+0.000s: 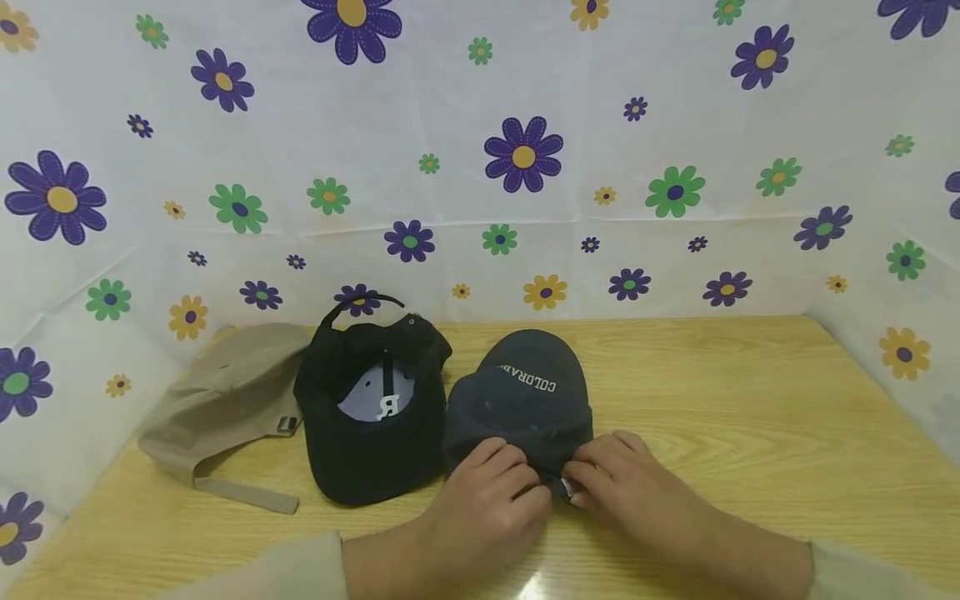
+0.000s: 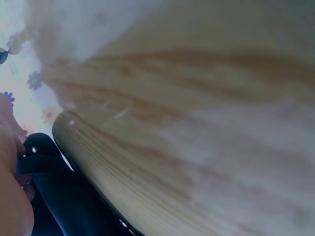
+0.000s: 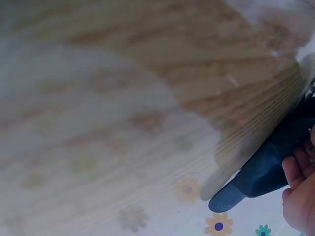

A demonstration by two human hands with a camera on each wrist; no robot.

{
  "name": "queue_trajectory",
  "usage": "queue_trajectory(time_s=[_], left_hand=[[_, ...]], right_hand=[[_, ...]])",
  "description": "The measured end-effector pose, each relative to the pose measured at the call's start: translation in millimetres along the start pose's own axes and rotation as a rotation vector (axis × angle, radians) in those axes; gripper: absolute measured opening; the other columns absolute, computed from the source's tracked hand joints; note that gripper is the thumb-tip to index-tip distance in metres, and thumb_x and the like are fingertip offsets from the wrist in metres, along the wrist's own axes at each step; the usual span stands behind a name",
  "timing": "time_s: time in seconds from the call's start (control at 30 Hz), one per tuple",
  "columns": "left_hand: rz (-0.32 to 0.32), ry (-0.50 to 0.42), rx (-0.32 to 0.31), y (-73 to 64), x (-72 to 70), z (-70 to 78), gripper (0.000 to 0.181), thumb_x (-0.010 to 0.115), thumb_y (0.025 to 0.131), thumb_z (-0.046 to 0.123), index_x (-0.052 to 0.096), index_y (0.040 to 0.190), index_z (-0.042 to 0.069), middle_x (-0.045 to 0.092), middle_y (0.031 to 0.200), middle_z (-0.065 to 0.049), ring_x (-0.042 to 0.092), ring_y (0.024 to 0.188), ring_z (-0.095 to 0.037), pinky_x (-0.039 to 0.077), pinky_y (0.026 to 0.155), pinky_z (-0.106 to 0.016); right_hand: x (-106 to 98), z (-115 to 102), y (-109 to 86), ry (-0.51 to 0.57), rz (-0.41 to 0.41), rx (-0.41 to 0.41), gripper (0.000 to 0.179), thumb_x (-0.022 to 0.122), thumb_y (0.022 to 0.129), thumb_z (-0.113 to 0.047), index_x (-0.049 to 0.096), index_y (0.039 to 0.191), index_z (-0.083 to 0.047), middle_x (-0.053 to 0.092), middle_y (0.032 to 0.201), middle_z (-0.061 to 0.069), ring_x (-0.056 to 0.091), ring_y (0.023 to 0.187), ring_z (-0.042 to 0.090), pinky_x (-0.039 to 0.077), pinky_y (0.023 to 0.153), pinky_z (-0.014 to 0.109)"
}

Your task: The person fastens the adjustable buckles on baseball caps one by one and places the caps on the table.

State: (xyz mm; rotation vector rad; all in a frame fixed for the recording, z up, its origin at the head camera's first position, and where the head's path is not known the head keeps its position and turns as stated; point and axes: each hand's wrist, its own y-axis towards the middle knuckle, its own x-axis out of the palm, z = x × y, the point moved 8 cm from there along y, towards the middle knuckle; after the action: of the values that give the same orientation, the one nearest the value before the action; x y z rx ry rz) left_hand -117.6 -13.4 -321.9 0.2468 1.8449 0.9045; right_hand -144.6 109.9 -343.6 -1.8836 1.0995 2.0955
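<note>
- Nearest the head camera are a pale left sleeve [image 1: 277,571] and right sleeve [image 1: 862,571], both cut off by the frame's lower part.
- The left hand [image 1: 491,500] has its fingers bent, pinching the near edge of a navy cap [image 1: 517,425]; its fingertips are partly hidden.
- The right hand [image 1: 637,483] pinches the same cap just beside it, where a small pale piece [image 1: 567,487] shows at the fingers (too covered to identify).
- The navy cap sits on the table [image 1: 712,375], in front of both hands. Pale lettering [image 1: 528,379] on its far part reads COLORAD, the left end running out of sight behind a fold.
- In the right wrist view, the cap's brim [image 3: 226,198] shows curved stitching, while the hand is cropped by the right edge.
- The left wrist view gives only part of a hand at the left edge, with a small eyelet [image 2: 34,149] on dark fabric; much else there is blurred.
- Left of the navy cap lies a black cap [image 1: 371,467], its hollow inside showing with a white mark and its strap arched up; whether the two caps touch, I cannot tell.
- Farther left, a tan cap [image 1: 232,375] is partly covered by the black one, its loose strap and buckle visible.
- Behind everything hangs a white flowered cloth [image 1: 420,83], running past the frame's top and sides.
</note>
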Motion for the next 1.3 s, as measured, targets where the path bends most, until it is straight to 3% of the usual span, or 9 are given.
queue_trajectory(time_s=[0.5,0.97,1.3], left_hand=[[0.002,-0.001,0.02,1.9,2.1,-1.8,0.009,0.069,0.084,0.014,0.069,0.076,0.018,0.064,0.076,0.007,0.057,0.077,-0.013,0.048,0.079,-0.028],[-0.023,-0.026,0.037,0.2,5.7,2.2,0.004,0.073,0.086,0.016,0.071,0.083,0.017,0.067,0.083,0.006,0.059,0.082,-0.012,0.05,0.083,-0.027],[-0.015,0.029,0.103,-0.4,9.0,3.9,0.014,0.058,0.094,0.017,0.069,0.084,0.015,0.067,0.083,0.004,0.06,0.08,-0.014,0.051,0.081,-0.029]], right_hand=[[-3,-1,0.0,0.013,0.048,-0.016,0.021,0.069,0.093,-0.024,0.068,0.112,-0.014,0.06,0.109,-0.009,0.054,0.102,0.008,0.041,0.094,0.029],[-2,-5,0.4,0.014,0.064,-0.029,0.021,0.071,0.092,-0.023,0.069,0.111,-0.015,0.06,0.108,-0.01,0.054,0.1,0.008,0.037,0.095,0.025],[-2,-9,4.1,-0.023,0.069,-0.095,0.019,0.065,0.095,-0.023,0.068,0.11,-0.012,0.06,0.108,-0.006,0.055,0.099,0.013,0.037,0.095,0.027]])
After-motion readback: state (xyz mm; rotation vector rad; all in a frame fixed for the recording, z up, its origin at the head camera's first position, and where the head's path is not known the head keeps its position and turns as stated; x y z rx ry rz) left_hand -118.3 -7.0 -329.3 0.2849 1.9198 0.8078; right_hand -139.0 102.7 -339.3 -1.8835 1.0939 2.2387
